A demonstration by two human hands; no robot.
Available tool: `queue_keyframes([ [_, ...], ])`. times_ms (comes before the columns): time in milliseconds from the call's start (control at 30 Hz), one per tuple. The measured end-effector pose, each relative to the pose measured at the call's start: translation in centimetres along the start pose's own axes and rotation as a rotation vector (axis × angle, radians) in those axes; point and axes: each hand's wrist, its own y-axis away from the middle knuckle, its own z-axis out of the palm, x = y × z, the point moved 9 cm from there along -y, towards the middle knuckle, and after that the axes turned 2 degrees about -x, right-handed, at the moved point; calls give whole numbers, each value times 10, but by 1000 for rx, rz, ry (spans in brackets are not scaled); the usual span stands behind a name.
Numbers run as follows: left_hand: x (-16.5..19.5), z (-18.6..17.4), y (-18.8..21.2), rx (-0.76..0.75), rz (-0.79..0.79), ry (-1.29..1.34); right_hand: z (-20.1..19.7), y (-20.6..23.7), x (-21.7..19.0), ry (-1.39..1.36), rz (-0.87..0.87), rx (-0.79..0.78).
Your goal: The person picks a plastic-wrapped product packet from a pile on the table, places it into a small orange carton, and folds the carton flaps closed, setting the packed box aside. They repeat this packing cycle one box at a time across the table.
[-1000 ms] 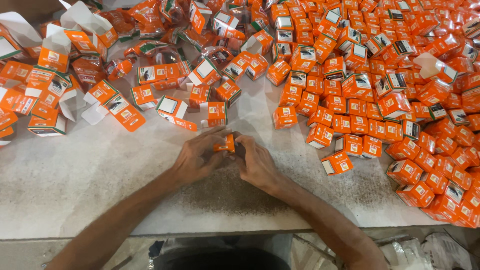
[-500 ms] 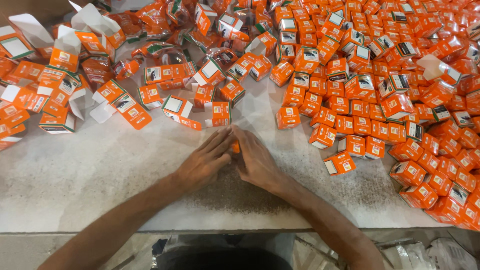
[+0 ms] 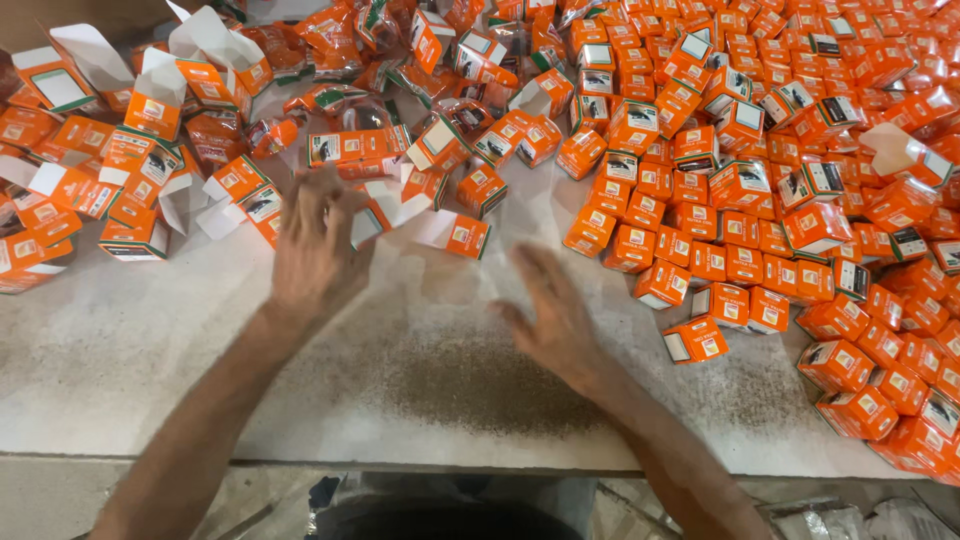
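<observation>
While both hands were pressed together on one small carton half a second ago, they are now apart: left hand (image 3: 315,250) has gone up-left to the open cartons, right hand (image 3: 555,320) hovers flat over bare bench (image 3: 150,350), holding nothing, fingers spread. Left fingers (image 3: 300,195) splayed and blurred, over an open orange carton with white flap (image 3: 385,210); cannot tell if they grip it. The small carton held earlier is out of the hands; cannot tell which one it is now. Left pile: unfolded orange cartons (image 3: 150,95), white flaps up, insides look empty. Clear crinkled wrappers with orange contents (image 3: 355,110) at top centre. Right side: dense heap of closed small orange boxes (image 3: 800,150), white square label panels, some with dark picture panels and green edges. Nearest closed box (image 3: 695,340) sits just right of the right hand, not touching.
</observation>
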Motion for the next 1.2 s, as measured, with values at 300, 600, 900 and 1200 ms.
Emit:
queue_keyframes([
  [300,65,24,-23,-37,380,473,40,10,2,-1029,28,-77],
  [600,-123,92,-154,-502,6,-176,36,-4,-20,-445,-72,-190],
  [900,-29,12,-121,118,-91,496,15,4,3,-361,-16,41],
  [1200,123,9,23,124,499,295,25,11,10,-404,-48,22],
])
